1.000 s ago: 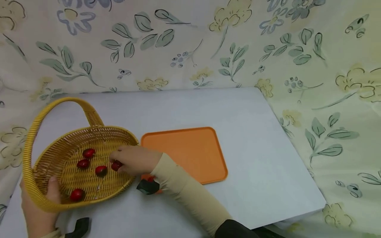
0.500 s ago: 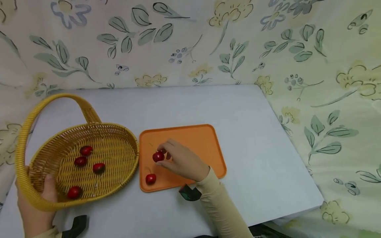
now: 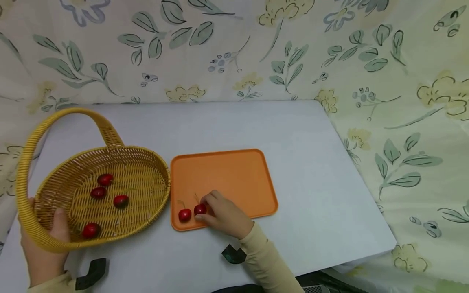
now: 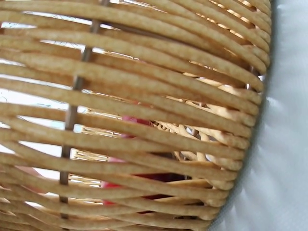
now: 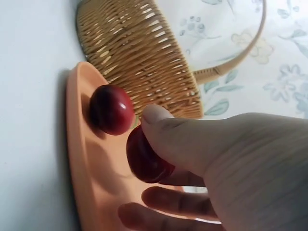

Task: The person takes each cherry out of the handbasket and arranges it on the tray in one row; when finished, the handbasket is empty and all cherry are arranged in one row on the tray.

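At the lower left of the head view, my left hand grips the near left side of a yellow wicker basket, thumb inside the rim. Several red cherries lie in the basket. My right hand pinches a dark red cherry between thumb and fingers, low over the orange tray; whether it touches the tray I cannot tell. Beside it another cherry with a stem sits in the tray's near left corner. Basket weave fills the left wrist view, hiding the left hand.
Basket and tray stand side by side on a white table, the basket's right rim close to the tray's left edge. The basket's tall handle arches up on the left. A floral cloth hangs behind the table.
My right hand has come out of the basket with a cherry, moved right over the tray, then lowered toward the near left corner beside the other cherry. The left hand keeps its hold.
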`<action>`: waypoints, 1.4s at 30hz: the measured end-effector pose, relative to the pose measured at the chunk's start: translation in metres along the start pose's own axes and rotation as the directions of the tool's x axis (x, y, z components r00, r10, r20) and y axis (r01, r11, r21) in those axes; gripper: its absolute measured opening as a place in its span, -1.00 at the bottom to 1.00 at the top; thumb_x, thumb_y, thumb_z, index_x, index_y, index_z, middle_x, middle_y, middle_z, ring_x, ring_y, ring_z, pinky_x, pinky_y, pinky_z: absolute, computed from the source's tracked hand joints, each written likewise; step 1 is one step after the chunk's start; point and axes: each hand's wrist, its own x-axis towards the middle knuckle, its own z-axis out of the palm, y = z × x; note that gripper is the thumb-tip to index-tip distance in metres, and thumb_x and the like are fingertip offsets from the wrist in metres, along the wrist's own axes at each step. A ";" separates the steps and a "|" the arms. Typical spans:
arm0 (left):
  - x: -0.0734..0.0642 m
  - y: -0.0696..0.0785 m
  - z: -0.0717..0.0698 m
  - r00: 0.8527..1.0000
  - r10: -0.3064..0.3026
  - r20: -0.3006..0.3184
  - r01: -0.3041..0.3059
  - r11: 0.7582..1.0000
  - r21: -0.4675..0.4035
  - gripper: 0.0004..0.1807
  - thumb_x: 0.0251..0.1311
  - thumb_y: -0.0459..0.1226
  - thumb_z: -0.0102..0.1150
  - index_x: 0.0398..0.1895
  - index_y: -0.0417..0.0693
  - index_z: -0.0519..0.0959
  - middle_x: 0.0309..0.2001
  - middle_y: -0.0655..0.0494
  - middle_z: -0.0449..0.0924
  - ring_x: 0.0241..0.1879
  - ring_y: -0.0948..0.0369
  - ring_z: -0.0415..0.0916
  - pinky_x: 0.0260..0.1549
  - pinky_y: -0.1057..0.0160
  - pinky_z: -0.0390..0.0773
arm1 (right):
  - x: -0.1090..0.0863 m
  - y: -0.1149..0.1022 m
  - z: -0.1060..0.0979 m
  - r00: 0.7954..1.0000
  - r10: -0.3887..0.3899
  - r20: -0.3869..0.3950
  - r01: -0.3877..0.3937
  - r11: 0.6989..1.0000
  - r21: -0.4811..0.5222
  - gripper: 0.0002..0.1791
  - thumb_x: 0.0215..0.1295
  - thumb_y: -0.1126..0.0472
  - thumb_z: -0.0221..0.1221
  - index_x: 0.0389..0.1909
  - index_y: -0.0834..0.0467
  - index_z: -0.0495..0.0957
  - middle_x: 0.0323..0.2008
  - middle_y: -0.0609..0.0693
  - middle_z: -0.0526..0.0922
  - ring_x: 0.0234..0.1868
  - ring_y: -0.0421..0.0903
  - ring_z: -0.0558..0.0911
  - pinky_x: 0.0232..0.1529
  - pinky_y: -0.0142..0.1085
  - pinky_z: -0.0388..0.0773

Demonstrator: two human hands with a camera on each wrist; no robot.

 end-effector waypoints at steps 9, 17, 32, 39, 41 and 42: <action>0.041 -0.073 0.025 1.000 -0.012 -0.015 0.013 0.999 0.033 -0.29 0.31 -0.12 -0.16 0.47 0.52 -0.13 0.48 0.12 0.05 0.43 0.03 0.08 0.31 -0.17 0.15 | 0.002 0.003 0.011 1.000 0.009 0.020 -0.009 1.000 -0.020 -0.60 0.29 -0.09 0.17 -0.04 0.13 0.50 -0.19 -0.09 0.46 -0.34 -0.29 0.41 -0.36 -0.59 0.37; 0.013 -0.012 0.006 1.000 0.001 -0.010 -0.001 1.000 -0.010 -0.32 0.34 -0.17 -0.18 0.50 0.31 -0.07 0.45 -0.03 0.11 0.41 -0.04 0.10 0.33 -0.14 0.13 | 0.004 0.003 0.008 1.000 0.004 0.018 -0.003 0.999 -0.042 -0.57 0.29 -0.10 0.16 -0.01 0.13 0.49 -0.17 -0.06 0.47 -0.33 -0.28 0.42 -0.35 -0.58 0.39; -0.001 -0.006 0.000 0.998 0.056 0.033 -0.054 0.996 -0.065 -0.31 0.26 -0.19 -0.08 0.48 0.20 0.06 0.30 -0.21 0.31 0.19 -0.18 0.29 0.28 -0.03 0.22 | 0.086 -0.079 -0.050 0.952 -0.206 0.229 0.233 0.968 -0.097 -0.48 0.43 -0.16 -0.10 0.21 0.07 0.40 0.04 -0.10 0.49 -0.14 -0.32 0.45 -0.14 -0.56 0.43; 0.004 -0.009 -0.003 0.997 0.064 0.048 -0.063 0.998 -0.032 -0.30 0.28 -0.22 -0.11 0.50 0.07 0.00 0.36 -0.23 0.21 0.26 -0.23 0.23 0.25 -0.25 0.19 | 0.158 -0.131 0.001 0.823 -0.144 0.550 0.355 0.886 -0.298 -0.47 0.37 -0.14 0.01 0.33 -0.13 0.32 0.15 -0.28 0.44 0.13 -0.37 0.36 0.09 -0.57 0.30; 0.005 -0.010 -0.004 0.998 0.045 0.044 -0.044 0.999 -0.029 -0.29 0.28 -0.21 -0.11 0.51 0.09 -0.02 0.37 -0.22 0.19 0.28 -0.23 0.21 0.25 -0.26 0.19 | 0.175 -0.141 0.015 0.802 -0.102 0.588 0.354 0.874 -0.332 -0.48 0.36 -0.12 0.05 0.32 -0.16 0.32 0.14 -0.32 0.45 0.15 -0.39 0.36 0.12 -0.58 0.27; 0.004 -0.009 -0.004 0.999 0.034 0.040 -0.033 0.999 -0.029 -0.29 0.29 -0.20 -0.11 0.51 0.10 -0.03 0.38 -0.22 0.18 0.29 -0.23 0.21 0.25 -0.26 0.19 | 0.182 -0.145 0.022 0.797 -0.088 0.598 0.350 0.873 -0.339 -0.50 0.36 -0.10 0.07 0.30 -0.17 0.34 0.12 -0.33 0.46 0.13 -0.41 0.37 0.11 -0.59 0.27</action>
